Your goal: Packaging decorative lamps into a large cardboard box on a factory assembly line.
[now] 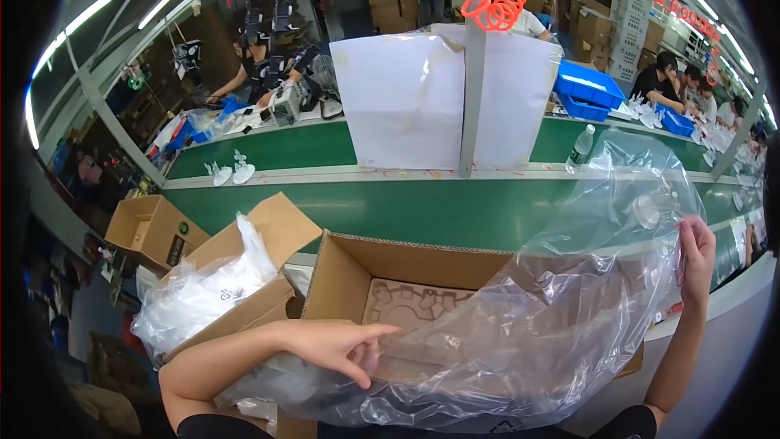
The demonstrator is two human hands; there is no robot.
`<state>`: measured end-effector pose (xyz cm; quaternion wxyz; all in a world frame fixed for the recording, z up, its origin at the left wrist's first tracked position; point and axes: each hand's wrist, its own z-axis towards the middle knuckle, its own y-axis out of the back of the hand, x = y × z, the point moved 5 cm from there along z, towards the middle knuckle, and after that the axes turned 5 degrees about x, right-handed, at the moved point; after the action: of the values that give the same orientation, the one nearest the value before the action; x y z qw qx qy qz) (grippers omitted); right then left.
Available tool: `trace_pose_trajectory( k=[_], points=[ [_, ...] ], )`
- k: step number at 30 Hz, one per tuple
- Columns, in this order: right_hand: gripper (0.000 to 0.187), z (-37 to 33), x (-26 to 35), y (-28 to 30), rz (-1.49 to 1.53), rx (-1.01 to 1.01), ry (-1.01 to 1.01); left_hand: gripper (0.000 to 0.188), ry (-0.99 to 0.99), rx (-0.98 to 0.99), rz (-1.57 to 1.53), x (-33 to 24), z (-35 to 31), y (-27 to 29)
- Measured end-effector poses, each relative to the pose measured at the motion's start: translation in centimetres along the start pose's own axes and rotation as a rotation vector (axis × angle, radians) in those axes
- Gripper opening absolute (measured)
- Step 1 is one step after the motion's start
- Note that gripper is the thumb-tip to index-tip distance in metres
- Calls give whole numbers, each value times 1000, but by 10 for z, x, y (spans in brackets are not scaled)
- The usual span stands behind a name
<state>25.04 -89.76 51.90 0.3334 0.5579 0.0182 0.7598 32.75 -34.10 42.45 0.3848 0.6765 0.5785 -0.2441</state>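
A clear plastic bag [528,341] spreads across an open cardboard box [422,258].
The bag covers the box's right part and near side; a brown moulded insert [406,299] shows inside. The left hand [329,347], thumb and forefinger wide apart, is over the box's near left; whether its curled fingers hold film, I cannot tell. The right hand [696,258] pinches the bag's right edge.

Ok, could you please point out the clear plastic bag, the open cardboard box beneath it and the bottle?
Clear plastic bag [524,333], head view: its creased middle.
Open cardboard box [406,262], head view: its far inner wall.
Bottle [580,149], head view: its body.
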Motion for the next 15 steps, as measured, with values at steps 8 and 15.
trace_pose_trajectory(
  k=[8,15],
  points=[
    [21,-15,-13,14,34,-23,-204,20,-132,-419,46,-40,-45,67],
    [25,-7,-23,6,94,60,-225,12,27,-955,78,-63,-88,147]
  ],
)
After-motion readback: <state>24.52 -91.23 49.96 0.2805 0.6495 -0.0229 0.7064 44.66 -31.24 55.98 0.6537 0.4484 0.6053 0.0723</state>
